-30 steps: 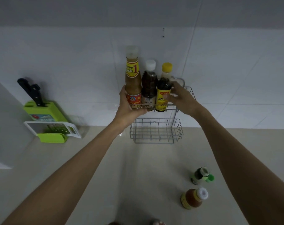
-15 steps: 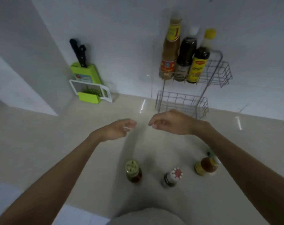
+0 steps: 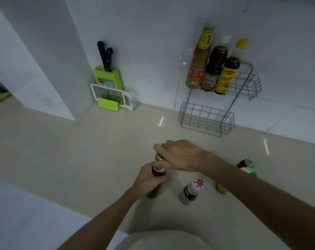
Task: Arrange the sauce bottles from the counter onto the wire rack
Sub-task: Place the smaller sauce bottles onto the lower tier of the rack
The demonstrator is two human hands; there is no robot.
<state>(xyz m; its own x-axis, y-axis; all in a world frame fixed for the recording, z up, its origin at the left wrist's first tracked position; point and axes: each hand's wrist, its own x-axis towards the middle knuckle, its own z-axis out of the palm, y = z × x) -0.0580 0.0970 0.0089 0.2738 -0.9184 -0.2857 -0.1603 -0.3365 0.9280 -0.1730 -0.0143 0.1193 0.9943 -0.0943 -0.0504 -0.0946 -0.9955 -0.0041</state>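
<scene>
A two-tier wire rack (image 3: 250,82) stands against the wall. Its upper shelf holds three tall sauce bottles: a brown one (image 3: 200,58), a dark one with a white cap (image 3: 215,65) and a dark one with a yellow cap (image 3: 228,69). The lower shelf (image 3: 205,120) is bare. On the counter my left hand (image 3: 147,181) grips the body of a gold-capped bottle (image 3: 158,171), and my right hand (image 3: 182,156) closes over its cap. A white-capped bottle (image 3: 191,193) stands just right of it.
A green-capped dark bottle (image 3: 246,164) and a yellow-labelled bottle (image 3: 221,188), mostly hidden by my right forearm, stand further right. A green knife block with a grater (image 3: 109,87) sits in the corner to the left. A white wall pillar (image 3: 44,69) juts out at left.
My hands left the rack's upper shelf, came down to the counter and closed on the gold-capped bottle. My view tilted down and shifted left.
</scene>
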